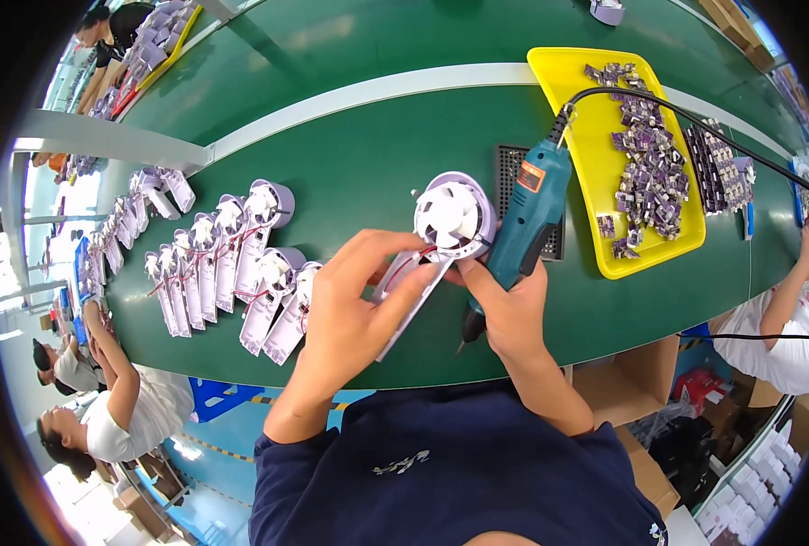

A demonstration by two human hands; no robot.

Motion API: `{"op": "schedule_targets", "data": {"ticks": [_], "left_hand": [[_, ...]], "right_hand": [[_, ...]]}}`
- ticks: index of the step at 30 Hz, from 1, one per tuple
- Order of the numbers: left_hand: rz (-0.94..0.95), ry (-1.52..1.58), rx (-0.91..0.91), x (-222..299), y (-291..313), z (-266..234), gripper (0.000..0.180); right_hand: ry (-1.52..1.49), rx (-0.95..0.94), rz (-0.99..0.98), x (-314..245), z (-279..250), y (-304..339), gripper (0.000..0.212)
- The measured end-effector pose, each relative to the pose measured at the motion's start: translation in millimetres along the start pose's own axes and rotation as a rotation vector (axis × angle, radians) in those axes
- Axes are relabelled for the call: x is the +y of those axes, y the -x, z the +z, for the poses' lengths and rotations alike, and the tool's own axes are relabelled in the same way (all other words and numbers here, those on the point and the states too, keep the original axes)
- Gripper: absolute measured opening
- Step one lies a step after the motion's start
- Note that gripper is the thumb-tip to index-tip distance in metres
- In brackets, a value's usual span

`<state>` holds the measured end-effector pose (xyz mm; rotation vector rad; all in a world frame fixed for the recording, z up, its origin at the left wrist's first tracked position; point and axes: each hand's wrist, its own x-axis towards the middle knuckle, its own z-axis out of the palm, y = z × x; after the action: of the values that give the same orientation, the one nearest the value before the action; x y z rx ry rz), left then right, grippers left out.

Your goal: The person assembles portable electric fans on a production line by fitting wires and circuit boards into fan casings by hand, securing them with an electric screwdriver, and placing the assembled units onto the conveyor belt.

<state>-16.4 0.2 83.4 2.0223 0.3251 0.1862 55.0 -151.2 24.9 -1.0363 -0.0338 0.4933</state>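
My left hand (354,296) is closed on a pale lilac handheld-fan housing (402,278), with its thumb and fingers around the handle part. A white fan wheel (450,216) sits in the round head, and a bit of red wire shows near the fingertips. My right hand (518,318) wraps round the lower part of a teal electric screwdriver (530,205), whose dark tip points down toward the table. The right thumb and fingertips are close to the fan's round head; whether they touch it I cannot tell.
Rows of similar fan housings (209,259) lie at the left. A yellow tray (612,259) of small purple circuit boards (650,173) stands at the right, with a black perforated mat (511,168) beside it. The screwdriver's cable (695,116) arches rightward over the tray. Co-workers sit on both sides.
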Motion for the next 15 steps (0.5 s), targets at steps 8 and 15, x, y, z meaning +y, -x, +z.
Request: {"op": "schedule_targets", "data": {"ticks": [8,15], "left_hand": [[0.081,-0.109,0.264,-4.9,-7.8,21.7,0.007],[0.053,0.241,0.401,-30.5,-11.6,37.4,0.011]], "right_hand": [[-0.093,0.0,0.073,14.7,3.7,-5.3,0.035],[-0.092,0.086,0.076,16.3,14.7,-6.6,0.038]]}}
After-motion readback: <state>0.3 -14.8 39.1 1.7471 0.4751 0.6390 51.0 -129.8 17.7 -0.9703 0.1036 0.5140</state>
